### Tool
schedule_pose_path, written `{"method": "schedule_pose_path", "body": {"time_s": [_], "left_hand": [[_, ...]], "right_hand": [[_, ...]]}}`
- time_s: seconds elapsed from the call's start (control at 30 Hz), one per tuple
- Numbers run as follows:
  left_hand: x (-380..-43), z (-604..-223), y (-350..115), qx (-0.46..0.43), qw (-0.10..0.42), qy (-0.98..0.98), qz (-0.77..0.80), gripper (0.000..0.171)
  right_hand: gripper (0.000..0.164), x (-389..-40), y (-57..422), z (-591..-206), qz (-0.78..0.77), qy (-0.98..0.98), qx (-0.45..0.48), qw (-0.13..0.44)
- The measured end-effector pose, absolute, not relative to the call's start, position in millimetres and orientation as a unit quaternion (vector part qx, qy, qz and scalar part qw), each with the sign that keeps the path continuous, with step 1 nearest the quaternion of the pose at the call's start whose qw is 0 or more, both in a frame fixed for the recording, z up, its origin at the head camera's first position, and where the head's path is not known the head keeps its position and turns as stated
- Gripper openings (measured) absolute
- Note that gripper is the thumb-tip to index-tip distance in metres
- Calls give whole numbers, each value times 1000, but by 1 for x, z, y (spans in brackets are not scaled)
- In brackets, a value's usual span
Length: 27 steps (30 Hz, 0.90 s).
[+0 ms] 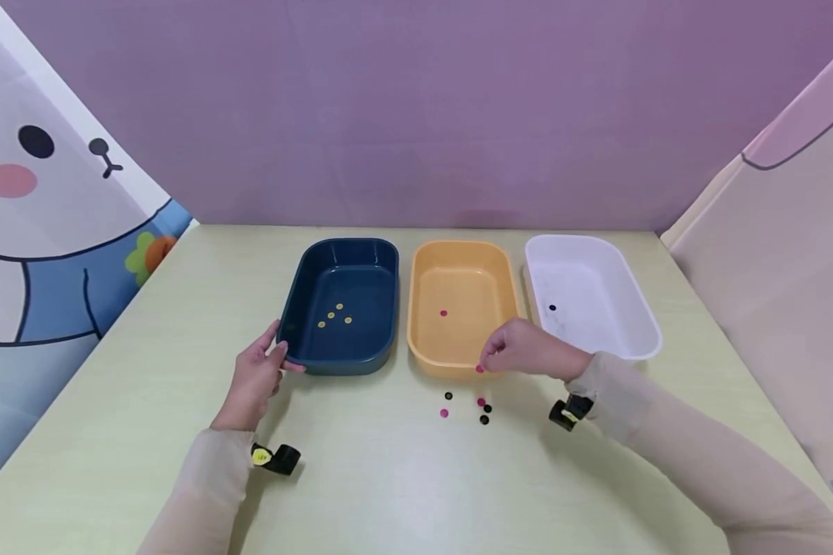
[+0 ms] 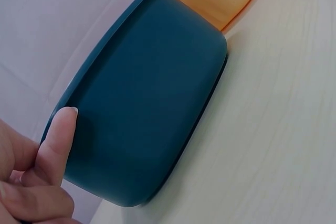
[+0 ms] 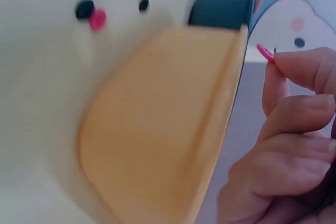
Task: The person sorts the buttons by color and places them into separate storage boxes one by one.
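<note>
Thumb and index finger of my right hand [image 1: 527, 351] pinch a pink button [image 3: 265, 53] over the front right rim of the orange tray [image 1: 458, 356]. One pink button [image 1: 443, 313] lies inside that tray. My left hand [image 1: 251, 385] grips the front left corner of the dark blue tray [image 2: 142, 93], with a fingertip against its outer wall below the rim. Several yellow buttons [image 1: 348, 320] lie in the blue tray. On the table in front of the orange tray are two pink buttons [image 1: 444, 413] and three black buttons [image 1: 448, 395].
To the right of the orange tray stands a white tray [image 1: 600, 308] with a black button [image 1: 552, 307] inside. All three trays stand side by side on a pale wooden table [image 1: 389, 493]. A purple backdrop [image 1: 416, 116] rises behind, and printed cloth panels [image 1: 55, 254] flank the table.
</note>
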State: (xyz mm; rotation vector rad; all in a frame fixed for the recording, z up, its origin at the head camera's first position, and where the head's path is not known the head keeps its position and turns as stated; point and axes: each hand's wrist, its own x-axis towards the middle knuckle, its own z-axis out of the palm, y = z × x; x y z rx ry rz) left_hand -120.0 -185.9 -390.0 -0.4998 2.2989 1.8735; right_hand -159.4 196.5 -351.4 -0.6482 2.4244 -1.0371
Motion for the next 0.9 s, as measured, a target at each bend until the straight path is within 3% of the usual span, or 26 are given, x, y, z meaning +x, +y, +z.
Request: {"method": "schedule_pose_path", "body": {"time_s": [0.4,0.9], "left_hand": [[-120,-389,-187,-160,74,753,633,56],[-120,-388,-188,-160,76,746,642,55]], "right_hand": [[17,-206,184,-328,-372,892,-164,196],[14,-246,163,-341,-410,879,-97,223]]}}
